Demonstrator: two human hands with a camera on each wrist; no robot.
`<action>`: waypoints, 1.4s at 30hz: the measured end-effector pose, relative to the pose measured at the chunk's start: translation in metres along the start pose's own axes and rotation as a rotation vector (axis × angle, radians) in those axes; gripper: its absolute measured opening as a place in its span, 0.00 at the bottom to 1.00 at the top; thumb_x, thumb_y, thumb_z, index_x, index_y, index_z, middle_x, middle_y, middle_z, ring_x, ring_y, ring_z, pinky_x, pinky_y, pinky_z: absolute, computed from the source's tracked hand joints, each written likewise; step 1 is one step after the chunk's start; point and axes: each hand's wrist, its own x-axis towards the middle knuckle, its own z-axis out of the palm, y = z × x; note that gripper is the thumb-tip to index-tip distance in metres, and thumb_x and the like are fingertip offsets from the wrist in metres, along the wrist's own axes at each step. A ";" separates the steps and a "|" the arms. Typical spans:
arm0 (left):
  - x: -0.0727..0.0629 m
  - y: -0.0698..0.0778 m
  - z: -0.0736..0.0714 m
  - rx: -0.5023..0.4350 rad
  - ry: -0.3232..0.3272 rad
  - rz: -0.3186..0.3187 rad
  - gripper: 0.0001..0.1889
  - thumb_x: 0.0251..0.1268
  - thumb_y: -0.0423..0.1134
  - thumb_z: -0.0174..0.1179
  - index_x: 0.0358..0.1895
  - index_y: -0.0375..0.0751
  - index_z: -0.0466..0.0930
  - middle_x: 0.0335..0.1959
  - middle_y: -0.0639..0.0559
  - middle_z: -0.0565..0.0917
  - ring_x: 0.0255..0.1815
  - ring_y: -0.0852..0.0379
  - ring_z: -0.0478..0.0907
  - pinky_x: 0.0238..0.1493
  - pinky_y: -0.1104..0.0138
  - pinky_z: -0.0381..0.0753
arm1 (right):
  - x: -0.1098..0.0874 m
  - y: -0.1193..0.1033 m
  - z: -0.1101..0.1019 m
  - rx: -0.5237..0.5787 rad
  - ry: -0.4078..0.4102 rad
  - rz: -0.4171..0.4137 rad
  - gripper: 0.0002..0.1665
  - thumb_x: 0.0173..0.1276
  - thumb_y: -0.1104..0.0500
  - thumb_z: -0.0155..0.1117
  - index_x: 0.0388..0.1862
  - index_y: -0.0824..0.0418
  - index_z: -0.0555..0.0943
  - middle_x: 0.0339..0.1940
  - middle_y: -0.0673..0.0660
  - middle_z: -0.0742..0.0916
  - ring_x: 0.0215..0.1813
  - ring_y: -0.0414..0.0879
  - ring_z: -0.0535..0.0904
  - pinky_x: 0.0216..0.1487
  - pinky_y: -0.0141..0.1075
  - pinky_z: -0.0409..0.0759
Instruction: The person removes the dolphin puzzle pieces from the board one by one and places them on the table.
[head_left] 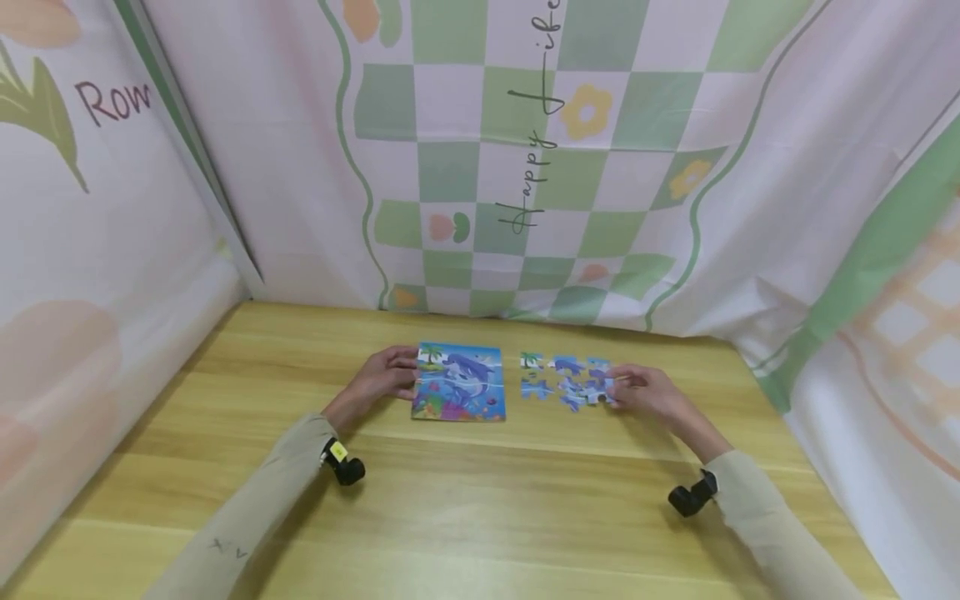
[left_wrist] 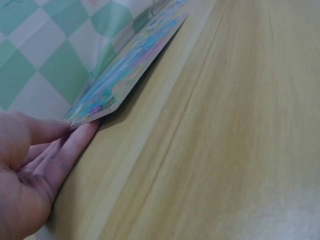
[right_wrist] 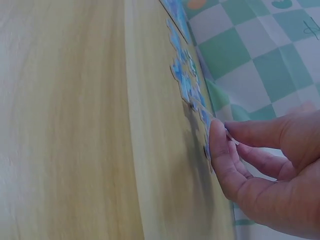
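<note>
A square picture board (head_left: 459,392) with a dolphin sea scene lies at the middle back of the table. My left hand (head_left: 380,379) pinches its left edge, thumb above and fingers beneath; in the left wrist view the board (left_wrist: 115,85) has a shadow under its near edge. Right of the board lie several loose jigsaw pieces (head_left: 534,389) with a similar blue picture, some close together. At their right end my right hand (head_left: 651,392) pinches a jigsaw piece, seen nearly edge-on and mostly hidden by the fingers (right_wrist: 222,162) in the right wrist view.
The wooden table (head_left: 480,500) runs back to a checked curtain (head_left: 517,183). Fabric walls (head_left: 82,275) stand on both sides. Each wrist wears a small black camera (head_left: 348,468).
</note>
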 end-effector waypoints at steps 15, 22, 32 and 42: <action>0.001 -0.001 0.001 0.003 -0.003 -0.011 0.31 0.74 0.29 0.60 0.78 0.34 0.63 0.69 0.31 0.75 0.45 0.52 0.86 0.49 0.63 0.94 | -0.001 0.002 0.000 -0.138 0.056 0.086 0.25 0.73 0.74 0.60 0.64 0.87 0.68 0.45 0.75 0.85 0.36 0.43 0.85 0.39 0.33 0.92; -0.001 0.001 0.002 0.005 -0.004 -0.013 0.31 0.75 0.28 0.60 0.78 0.33 0.63 0.69 0.30 0.75 0.44 0.53 0.86 0.49 0.62 0.94 | 0.007 0.001 0.001 -0.226 0.067 0.114 0.21 0.71 0.73 0.64 0.58 0.84 0.71 0.39 0.69 0.85 0.34 0.44 0.83 0.34 0.32 0.91; -0.004 0.001 0.000 -0.020 -0.031 0.019 0.32 0.74 0.26 0.58 0.78 0.28 0.60 0.70 0.27 0.72 0.44 0.54 0.85 0.50 0.63 0.94 | 0.009 0.009 0.000 -0.262 0.064 0.018 0.15 0.69 0.72 0.68 0.51 0.80 0.76 0.40 0.68 0.85 0.38 0.48 0.82 0.34 0.30 0.90; 0.000 0.000 0.000 0.001 0.005 0.002 0.31 0.75 0.28 0.59 0.77 0.31 0.63 0.68 0.29 0.74 0.51 0.48 0.84 0.49 0.62 0.94 | 0.009 0.008 -0.003 -0.342 0.046 -0.034 0.15 0.68 0.69 0.71 0.48 0.77 0.79 0.40 0.66 0.85 0.42 0.52 0.81 0.34 0.27 0.85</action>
